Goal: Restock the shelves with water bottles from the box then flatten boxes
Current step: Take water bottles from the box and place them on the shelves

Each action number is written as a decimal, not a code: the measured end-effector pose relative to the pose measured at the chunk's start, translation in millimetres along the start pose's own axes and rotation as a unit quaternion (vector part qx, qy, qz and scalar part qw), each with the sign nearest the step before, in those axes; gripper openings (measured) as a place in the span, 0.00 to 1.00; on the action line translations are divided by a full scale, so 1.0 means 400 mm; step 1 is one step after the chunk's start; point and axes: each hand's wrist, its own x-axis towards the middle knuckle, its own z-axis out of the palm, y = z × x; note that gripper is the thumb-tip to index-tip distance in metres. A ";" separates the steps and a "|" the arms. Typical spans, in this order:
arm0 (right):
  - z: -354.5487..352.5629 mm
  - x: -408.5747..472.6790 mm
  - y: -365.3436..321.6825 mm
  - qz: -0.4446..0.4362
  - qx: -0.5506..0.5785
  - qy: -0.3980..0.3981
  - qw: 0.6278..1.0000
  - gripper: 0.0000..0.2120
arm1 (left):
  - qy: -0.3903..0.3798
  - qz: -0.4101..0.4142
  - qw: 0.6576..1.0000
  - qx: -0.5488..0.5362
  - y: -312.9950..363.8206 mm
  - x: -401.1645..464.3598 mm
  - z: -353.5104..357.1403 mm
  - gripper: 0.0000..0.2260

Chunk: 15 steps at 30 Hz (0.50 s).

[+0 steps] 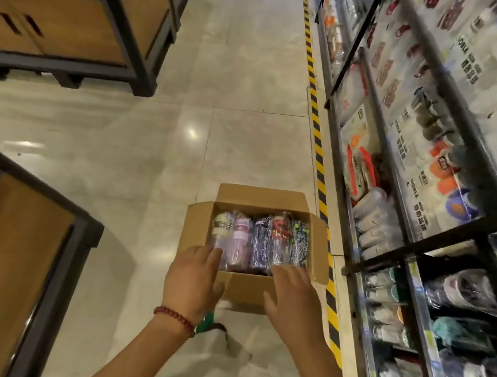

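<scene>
Left hand (193, 277): reaching over the near left corner of the box, fingers straight and spread, gripping nothing; the fingertips are lying at the end of the leftmost bottle, though I cannot tell if they are touching it.
Right hand (289, 297): hovering over the near right edge, fingers relaxed and released, holding nothing.
Box (197, 229): sitting open on the floor just beside the striped tape, flaps folded outward, the near flap hanging down under both hands.
Water bottles (258, 240): lying side by side in the box in clear wrap, filling it wall to wall.
Grip risk: the wrap is looking slick, so a bottle is likely slipping if pinched by the film alone.
Crowding risk: the bottles are sitting tight, so pulling one is probably dragging its neighbour or tilting the box.
Striped tape (320, 165): running along the foot of the shelves; the box is resting near enough to be tripped over.
Shelves (397, 161): standing to the right, already looking packed, so a hurried bottle is risking knocking stock down.
</scene>
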 end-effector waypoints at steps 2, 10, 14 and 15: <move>0.007 0.047 -0.015 0.000 -0.012 -0.018 1.000 0.23 | -0.013 -0.001 1.000 0.007 -0.025 0.038 0.003 0.22; 0.083 0.260 0.018 0.022 0.029 -0.105 0.994 0.16 | -0.055 -0.044 0.997 0.026 -0.092 0.254 0.087 0.26; 0.146 0.390 0.100 0.045 0.048 -0.138 0.988 0.16 | -0.100 -0.055 0.993 -0.007 -0.090 0.392 0.178 0.21; 0.175 0.420 0.133 0.047 0.051 -0.141 0.988 0.16 | -0.115 -0.066 0.991 -0.013 -0.084 0.427 0.205 0.19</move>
